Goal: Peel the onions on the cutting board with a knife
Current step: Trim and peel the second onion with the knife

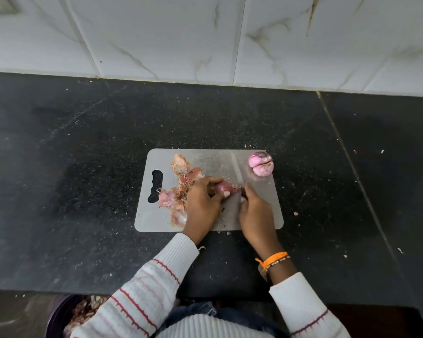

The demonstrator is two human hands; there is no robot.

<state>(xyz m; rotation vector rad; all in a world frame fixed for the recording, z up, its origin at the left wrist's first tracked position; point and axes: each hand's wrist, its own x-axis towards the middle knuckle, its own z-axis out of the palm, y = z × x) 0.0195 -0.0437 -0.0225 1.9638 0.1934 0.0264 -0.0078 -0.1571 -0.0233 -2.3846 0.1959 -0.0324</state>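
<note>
**Onion held between both hands, blade side to the right**

We start from the counter [83, 167], dark stone under a white tiled wall [205, 32]. On it lies the grey board [215, 162], with its long side running left to right and the handle slot at the left.

On the left part of the board we see a heap of peels [178, 189]. At the far right corner sit the peeled onions [261, 163], pink and shiny, well apart from the hands.

The onion [225, 187] in work is near the middle of the board. Our left hand [202, 203] grips it from the left, with fingers curled over it and the thumb at its near side. Its long axis seems to lie left to right, with the free end toward the right hand [255, 211].

The right hand comes just beside that free end, fingers curled as around a handle. We judge it holds the knife, but the blade is too blurred to see well. Both wrists come in from below and the hands almost meet.

So the coming move, we think, turns on this: the cut end lies right of the left grip, and the right hand is the nearer one to pull skin there.

At the bottom left edge, a dark bowl [56, 315] holds more peels.
</note>
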